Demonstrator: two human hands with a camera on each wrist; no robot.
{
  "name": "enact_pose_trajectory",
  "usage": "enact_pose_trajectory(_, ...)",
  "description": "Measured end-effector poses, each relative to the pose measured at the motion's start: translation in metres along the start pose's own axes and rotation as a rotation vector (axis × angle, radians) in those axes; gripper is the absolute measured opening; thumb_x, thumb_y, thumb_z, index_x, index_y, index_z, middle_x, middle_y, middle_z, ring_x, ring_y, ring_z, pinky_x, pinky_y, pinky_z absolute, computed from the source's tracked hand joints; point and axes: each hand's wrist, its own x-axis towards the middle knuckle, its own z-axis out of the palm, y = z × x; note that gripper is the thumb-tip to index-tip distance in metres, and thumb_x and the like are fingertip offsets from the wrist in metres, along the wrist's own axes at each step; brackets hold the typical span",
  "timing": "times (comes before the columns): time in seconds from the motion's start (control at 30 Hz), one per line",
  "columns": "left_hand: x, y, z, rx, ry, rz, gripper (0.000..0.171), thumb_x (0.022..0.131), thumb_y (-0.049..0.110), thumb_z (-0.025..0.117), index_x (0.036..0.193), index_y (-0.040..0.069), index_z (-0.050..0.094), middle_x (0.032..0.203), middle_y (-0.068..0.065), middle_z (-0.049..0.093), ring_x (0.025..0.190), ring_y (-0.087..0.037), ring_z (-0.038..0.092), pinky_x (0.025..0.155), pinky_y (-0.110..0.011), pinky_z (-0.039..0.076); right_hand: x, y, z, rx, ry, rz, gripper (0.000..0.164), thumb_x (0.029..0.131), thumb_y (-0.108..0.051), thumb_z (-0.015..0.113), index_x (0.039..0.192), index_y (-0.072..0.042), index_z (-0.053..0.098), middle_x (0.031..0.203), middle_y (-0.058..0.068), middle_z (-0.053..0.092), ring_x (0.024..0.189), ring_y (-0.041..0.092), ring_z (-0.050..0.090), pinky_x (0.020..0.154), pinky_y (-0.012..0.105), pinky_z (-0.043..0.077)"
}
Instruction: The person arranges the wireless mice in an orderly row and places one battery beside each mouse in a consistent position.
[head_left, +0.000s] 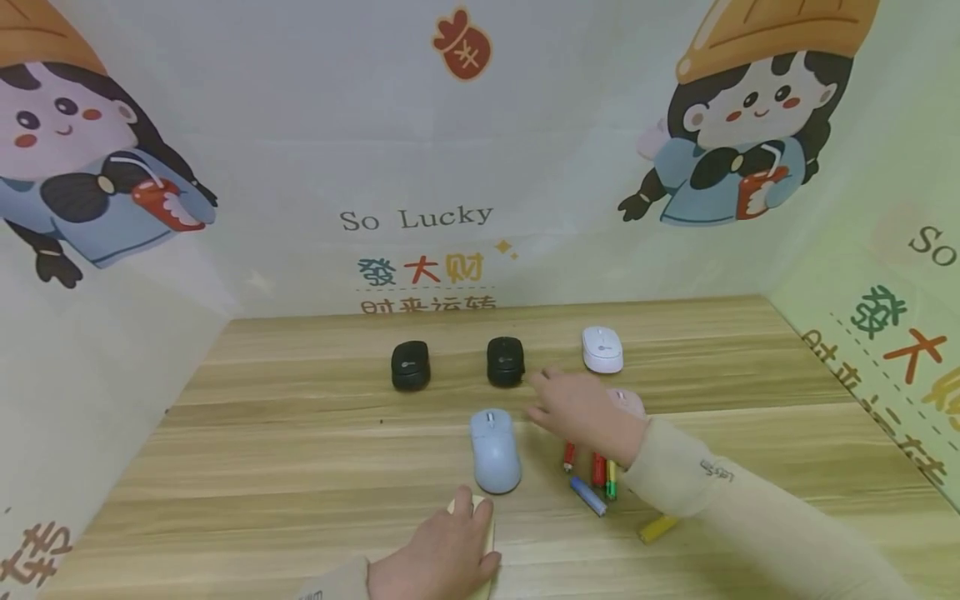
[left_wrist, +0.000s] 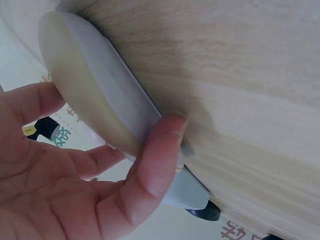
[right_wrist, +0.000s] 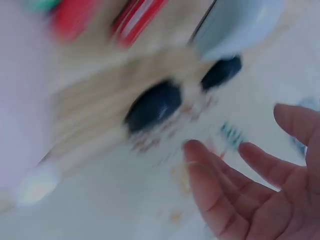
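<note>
My left hand [head_left: 438, 550] grips a cream-yellow computer mouse [head_left: 480, 583] at the front of the table. In the left wrist view, thumb and fingers hold the sides of this yellow mouse [left_wrist: 75, 75], its pale underside edge by the wood. A light blue mouse [head_left: 496, 454] lies just beyond it. My right hand [head_left: 581, 408] is above the table with nothing in its grasp, fingers spread and slightly bent in the right wrist view. Its fingertips reach toward a black mouse [head_left: 506, 361]. Partly hidden behind this hand is a pink mouse [head_left: 628, 402].
Another black mouse [head_left: 410, 365] and a white mouse [head_left: 602, 349] stand in the back row. Several batteries lie under the right forearm, among them a blue battery [head_left: 588, 496], a red battery [head_left: 598, 468] and a yellow battery [head_left: 657, 529]. Printed cloth walls [head_left: 300, 167] enclose the table.
</note>
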Motion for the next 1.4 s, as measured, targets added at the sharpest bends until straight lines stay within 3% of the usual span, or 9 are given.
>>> enact_pose_trajectory(0.1, 0.001, 0.0, -0.001, -0.005, -0.039, 0.001, 0.043, 0.08, 0.036, 0.063, 0.102, 0.001, 0.052, 0.09, -0.013, 0.044, 0.052, -0.023, 0.047, 0.044, -0.031, 0.041, 0.009, -0.023, 0.014, 0.049, -0.023, -0.059, 0.043, 0.089, -0.033, 0.058, 0.12, -0.004, 0.054, 0.108, 0.016, 0.057, 0.059, 0.018, 0.054, 0.047, 0.032, 0.045)
enact_pose_trajectory(0.17, 0.002, 0.0, -0.002, -0.007, -0.05, 0.002, 0.043, 0.08, 0.036, 0.063, 0.102, 0.001, 0.052, 0.091, -0.013, 0.045, 0.051, -0.023, 0.048, 0.044, -0.03, 0.041, 0.015, -0.035, 0.025, 0.068, -0.07, -0.054, 0.048, 0.088, -0.039, 0.058, 0.123, -0.006, 0.054, 0.114, 0.018, 0.054, 0.068, 0.02, 0.059, 0.051, 0.033, 0.047)
enact_pose_trajectory(0.33, 0.004, 0.002, -0.004, -0.002, -0.075, 0.013, 0.045, 0.081, 0.037, 0.062, 0.105, 0.0, 0.052, 0.096, -0.015, 0.045, 0.052, -0.022, 0.048, 0.044, -0.029, 0.042, 0.024, -0.052, 0.045, 0.089, -0.18, 0.038, 0.064, 0.081, -0.054, 0.059, 0.129, -0.012, 0.05, 0.128, 0.021, 0.047, 0.076, 0.025, 0.061, 0.059, 0.037, 0.05)
enact_pose_trajectory(0.4, 0.004, 0.003, -0.005, -0.003, -0.099, 0.014, 0.045, 0.083, 0.037, 0.061, 0.108, 0.0, 0.052, 0.099, -0.015, 0.045, 0.053, -0.021, 0.048, 0.045, -0.029, 0.042, 0.026, -0.056, 0.048, 0.102, -0.205, 0.081, 0.067, 0.08, -0.055, 0.06, 0.129, -0.011, 0.05, 0.125, 0.02, 0.047, 0.074, 0.026, 0.059, 0.06, 0.038, 0.05)
enact_pose_trajectory(0.53, 0.004, 0.003, -0.004, 0.016, -0.073, 0.03, 0.046, 0.082, 0.037, 0.061, 0.106, 0.0, 0.053, 0.097, -0.015, 0.046, 0.051, -0.021, 0.047, 0.045, -0.028, 0.042, 0.026, -0.06, 0.047, 0.14, -0.23, 0.133, 0.065, 0.079, -0.05, 0.063, 0.128, -0.01, 0.05, 0.118, 0.018, 0.049, 0.076, 0.027, 0.057, 0.06, 0.039, 0.05)
enact_pose_trajectory(0.73, 0.003, 0.003, -0.003, 0.041, -0.041, 0.031, 0.048, 0.081, 0.038, 0.062, 0.108, -0.001, 0.053, 0.097, -0.016, 0.047, 0.052, -0.022, 0.048, 0.046, -0.029, 0.042, 0.027, -0.062, 0.046, 0.174, -0.224, 0.16, 0.06, 0.078, -0.038, 0.066, 0.127, -0.009, 0.05, 0.105, 0.016, 0.048, 0.073, 0.025, 0.054, 0.057, 0.036, 0.048)
enact_pose_trajectory(0.93, 0.003, 0.002, -0.003, 0.027, -0.078, 0.023, 0.049, 0.082, 0.038, 0.061, 0.111, -0.001, 0.052, 0.099, -0.016, 0.046, 0.052, -0.021, 0.048, 0.045, -0.028, 0.042, 0.026, -0.058, 0.05, 0.185, -0.202, 0.173, 0.06, 0.075, -0.034, 0.065, 0.128, -0.008, 0.05, 0.104, 0.014, 0.048, 0.072, 0.022, 0.052, 0.055, 0.034, 0.047)
enact_pose_trajectory(1.17, 0.001, 0.002, 0.0, 0.051, 0.012, 0.011, 0.045, 0.078, 0.037, 0.064, 0.103, 0.002, 0.053, 0.092, -0.013, 0.045, 0.051, -0.022, 0.047, 0.044, -0.03, 0.041, 0.02, -0.052, 0.048, 0.223, -0.188, 0.206, 0.062, 0.076, -0.029, 0.065, 0.13, -0.006, 0.047, 0.106, 0.017, 0.048, 0.071, 0.023, 0.053, 0.055, 0.035, 0.048)
enact_pose_trajectory(1.4, -0.001, 0.0, 0.0, 0.037, 0.009, 0.006, 0.046, 0.079, 0.036, 0.063, 0.107, 0.002, 0.052, 0.094, -0.014, 0.045, 0.052, -0.021, 0.047, 0.044, -0.029, 0.041, 0.013, -0.049, 0.045, 0.226, -0.174, 0.199, 0.06, 0.078, -0.027, 0.064, 0.13, -0.002, 0.046, 0.106, 0.019, 0.047, 0.07, 0.023, 0.053, 0.053, 0.034, 0.048)
